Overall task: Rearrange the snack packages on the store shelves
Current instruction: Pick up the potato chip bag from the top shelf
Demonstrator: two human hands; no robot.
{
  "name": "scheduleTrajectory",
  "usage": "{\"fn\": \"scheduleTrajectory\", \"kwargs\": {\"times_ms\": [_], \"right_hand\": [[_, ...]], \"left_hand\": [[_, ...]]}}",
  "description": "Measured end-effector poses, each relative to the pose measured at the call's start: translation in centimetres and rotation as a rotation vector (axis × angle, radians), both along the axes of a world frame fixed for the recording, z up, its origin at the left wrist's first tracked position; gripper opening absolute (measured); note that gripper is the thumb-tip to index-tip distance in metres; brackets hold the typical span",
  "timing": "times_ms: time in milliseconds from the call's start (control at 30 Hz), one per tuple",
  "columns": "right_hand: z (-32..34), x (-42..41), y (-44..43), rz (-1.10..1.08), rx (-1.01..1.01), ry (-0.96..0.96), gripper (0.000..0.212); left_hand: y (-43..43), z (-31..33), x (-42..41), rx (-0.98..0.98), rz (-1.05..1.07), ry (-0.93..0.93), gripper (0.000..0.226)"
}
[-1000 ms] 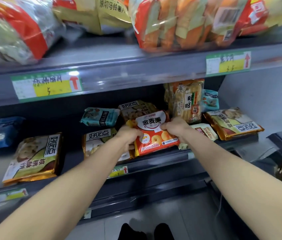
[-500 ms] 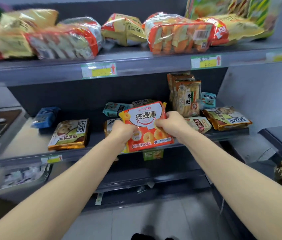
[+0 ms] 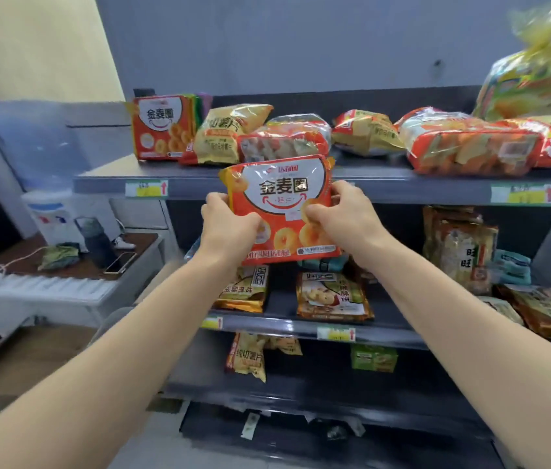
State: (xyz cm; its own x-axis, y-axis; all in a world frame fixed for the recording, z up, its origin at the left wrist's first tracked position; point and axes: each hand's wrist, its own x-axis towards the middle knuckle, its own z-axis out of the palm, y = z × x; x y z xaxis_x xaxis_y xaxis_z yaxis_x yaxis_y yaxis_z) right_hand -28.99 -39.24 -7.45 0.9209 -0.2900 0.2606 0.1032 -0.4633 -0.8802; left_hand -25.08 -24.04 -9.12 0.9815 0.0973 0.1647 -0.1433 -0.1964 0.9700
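Observation:
I hold an orange snack package (image 3: 284,198) with a white label and ring biscuits printed on it, upright in front of the top shelf's edge (image 3: 385,189). My left hand (image 3: 230,226) grips its left side and my right hand (image 3: 341,221) grips its right side. A matching orange package (image 3: 162,128) stands upright at the left end of the top shelf, beside a yellow chip bag (image 3: 226,133) and several red and clear bread-like packs (image 3: 470,147).
The middle shelf (image 3: 284,324) carries brown and gold biscuit packs (image 3: 333,297) and a tall rice cracker pack (image 3: 460,245). Lower shelves hold a yellow bag (image 3: 247,355) and a green box (image 3: 374,358). A side table (image 3: 64,265) with a bottle, phone and water dispenser stands at left.
Both hands have lifted the orange package from the middle shelf up to the level of the top shelf's edge. The view has risen and swung left, showing the top shelf and side table.

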Motion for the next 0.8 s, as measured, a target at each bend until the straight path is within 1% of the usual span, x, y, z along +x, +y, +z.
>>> {"fn": "scheduleTrajectory", "kwargs": {"times_ms": [167, 267, 333, 467, 567, 733, 800], "right_hand": [[4.3, 5.8, 7.0, 0.053, -0.010, -0.135, 0.032], [6.0, 10.0, 11.6, 0.083, -0.009, -0.175, 0.035], [6.7, 12.9, 14.4, 0.084, -0.025, -0.192, 0.033], [7.7, 18.2, 18.5, 0.060, -0.056, -0.170, 0.020], [7.7, 21.7, 20.5, 0.031, -0.077, -0.146, 0.019], [6.0, 25.3, 22.3, 0.005, -0.092, -0.050, 0.027], [5.6, 26.0, 22.4, 0.005, -0.089, -0.032, 0.030]], "left_hand": [[6.6, 4.4, 5.5, -0.030, 0.101, -0.195, 0.035], [11.1, 6.1, 10.0, -0.019, 0.143, -0.255, 0.035], [13.9, 6.8, 13.1, -0.019, 0.156, -0.274, 0.032], [18.2, 7.8, 18.9, 0.017, 0.157, -0.329, 0.029], [20.1, 7.6, 22.6, 0.006, 0.135, -0.333, 0.029], [21.5, 5.9, 27.2, 0.031, 0.110, -0.276, 0.029], [21.7, 5.2, 28.3, 0.060, 0.085, -0.249, 0.032]]}}
